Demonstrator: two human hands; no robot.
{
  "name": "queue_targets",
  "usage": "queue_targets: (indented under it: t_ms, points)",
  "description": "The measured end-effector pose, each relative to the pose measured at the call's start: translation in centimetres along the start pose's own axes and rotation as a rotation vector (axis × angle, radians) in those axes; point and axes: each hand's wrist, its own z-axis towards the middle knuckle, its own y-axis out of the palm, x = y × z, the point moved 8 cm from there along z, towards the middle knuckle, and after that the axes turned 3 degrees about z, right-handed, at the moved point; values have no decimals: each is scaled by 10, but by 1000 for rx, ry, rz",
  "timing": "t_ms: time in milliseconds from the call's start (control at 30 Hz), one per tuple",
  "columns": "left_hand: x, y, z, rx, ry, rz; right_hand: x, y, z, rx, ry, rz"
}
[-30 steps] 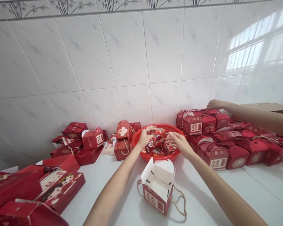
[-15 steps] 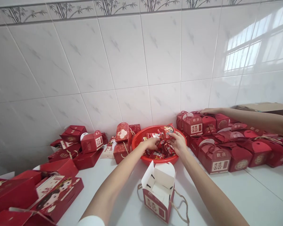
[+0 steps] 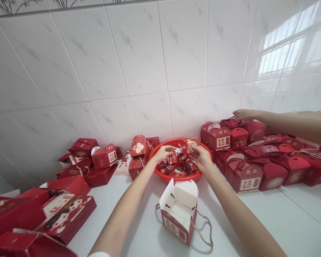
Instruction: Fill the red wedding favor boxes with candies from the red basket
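Note:
A red plastic basin (image 3: 154,172) holds a heap of small red wrapped snack packets (image 3: 180,167). Over its left side is my left hand (image 3: 163,153), fingers drawn together at the packets; what they grip is partly hidden. My right hand (image 3: 202,159) pinches a red snack packet (image 3: 192,142) with a pale printed picture, at the basin's right side. Directly in front of the basin stands an open red gift box (image 3: 176,226) with a white inside and a twine handle (image 3: 207,228). Nothing shows inside the box.
On the right, closed red gift boxes (image 3: 246,175) stand in rows. Another person's hand (image 3: 244,115) holds a cord of a box at the back there. More red boxes (image 3: 69,214) are piled at the left. A tiled wall (image 3: 147,71) rises behind the white table (image 3: 107,210).
My left hand has risen and shifted left from deeper among the packets. My right hand remains at the basin's right side. The other person's hand has lifted slightly, pulling up a box's cord.

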Motion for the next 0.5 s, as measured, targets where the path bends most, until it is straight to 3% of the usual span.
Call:
queue_targets:
  t_ms: [167, 333, 400, 500]
  points:
    - [13, -16, -13, 277, 119, -406, 9, 2, 1, -52, 54, -126]
    - [44, -23, -23, 540, 282, -432, 15, 12, -4, -136, 140, -145]
    - [60, -20, -27, 564, 362, -398, 14, 15, -7, -142, 159, -135]
    - [87, -7, -37, 479, 495, -244, 11, 18, -11, -152, 175, -99]
